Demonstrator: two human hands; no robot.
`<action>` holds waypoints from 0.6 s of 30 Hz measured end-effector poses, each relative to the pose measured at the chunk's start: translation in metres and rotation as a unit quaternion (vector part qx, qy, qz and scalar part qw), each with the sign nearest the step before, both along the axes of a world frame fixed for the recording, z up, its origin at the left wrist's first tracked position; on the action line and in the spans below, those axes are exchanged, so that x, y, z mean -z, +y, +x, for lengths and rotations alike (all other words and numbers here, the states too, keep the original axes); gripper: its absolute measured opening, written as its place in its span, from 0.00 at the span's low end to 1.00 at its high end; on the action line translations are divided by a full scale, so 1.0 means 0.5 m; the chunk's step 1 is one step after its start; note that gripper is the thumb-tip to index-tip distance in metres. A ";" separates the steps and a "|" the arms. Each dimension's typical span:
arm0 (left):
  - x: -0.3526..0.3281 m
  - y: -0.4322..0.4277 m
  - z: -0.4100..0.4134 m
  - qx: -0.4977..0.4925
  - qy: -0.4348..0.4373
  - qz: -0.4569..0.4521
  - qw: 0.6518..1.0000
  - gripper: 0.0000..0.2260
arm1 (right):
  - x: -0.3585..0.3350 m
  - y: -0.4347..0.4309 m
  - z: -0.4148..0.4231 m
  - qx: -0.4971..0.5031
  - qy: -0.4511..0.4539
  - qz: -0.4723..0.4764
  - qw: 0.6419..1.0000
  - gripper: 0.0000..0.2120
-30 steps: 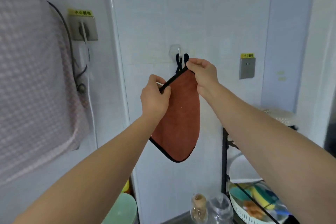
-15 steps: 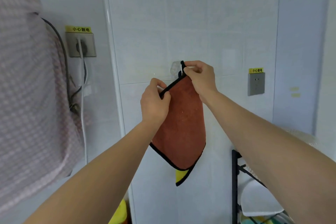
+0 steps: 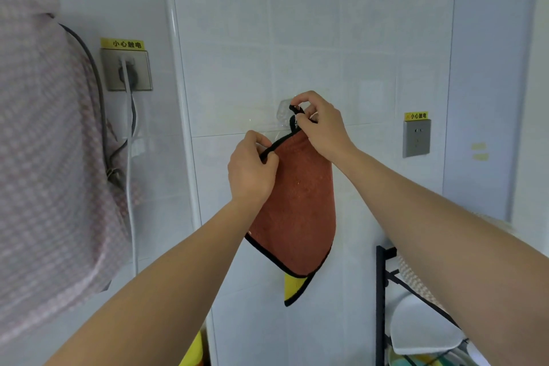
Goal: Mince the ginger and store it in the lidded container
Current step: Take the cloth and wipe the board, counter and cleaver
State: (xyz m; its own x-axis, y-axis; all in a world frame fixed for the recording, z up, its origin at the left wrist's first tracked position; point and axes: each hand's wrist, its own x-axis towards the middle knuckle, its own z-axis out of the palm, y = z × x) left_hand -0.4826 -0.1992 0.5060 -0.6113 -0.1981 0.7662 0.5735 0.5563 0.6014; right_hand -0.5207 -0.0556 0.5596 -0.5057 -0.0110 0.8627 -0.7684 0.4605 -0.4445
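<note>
From the head view, a black metal rack (image 3: 381, 291) is seen at lower right. A smooth white rounded piece (image 3: 421, 333), possibly a dish, is held in it, with blurred coloured items below.

A rust-brown terry towel (image 3: 300, 211) is held up against the glossy white tiled wall (image 3: 326, 24). It is bound in black, and a yellow corner (image 3: 292, 285) shows at the bottom.

The left hand (image 3: 252, 169) has its grip closed in a pinch on the towel's black top edge. The right hand (image 3: 320, 125) has its grip pinched on the black hanging loop (image 3: 295, 110), at a clear plastic wall hook (image 3: 283, 111).

A pink checked cloth (image 3: 44, 157) hangs at far left, beside a grey socket (image 3: 126, 70) with a white cable plugged in. A second socket (image 3: 416, 138) is set to the right.

Where the ginger and the lidded container are cannot be told from this view.
</note>
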 end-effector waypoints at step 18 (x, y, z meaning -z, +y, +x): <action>0.128 -0.023 0.021 -0.016 -0.168 -0.183 0.969 0.08 | 0.210 -0.015 0.032 -0.023 -0.255 -0.111 0.960 0.20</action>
State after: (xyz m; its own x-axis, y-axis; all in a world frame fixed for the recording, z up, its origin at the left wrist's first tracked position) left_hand -0.4719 -0.2107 0.4418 -0.8359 0.0266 0.5483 0.3591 0.7819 0.5095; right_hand -0.5048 -0.0632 0.4545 -0.8659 0.1124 0.4874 -0.4427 0.2812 -0.8514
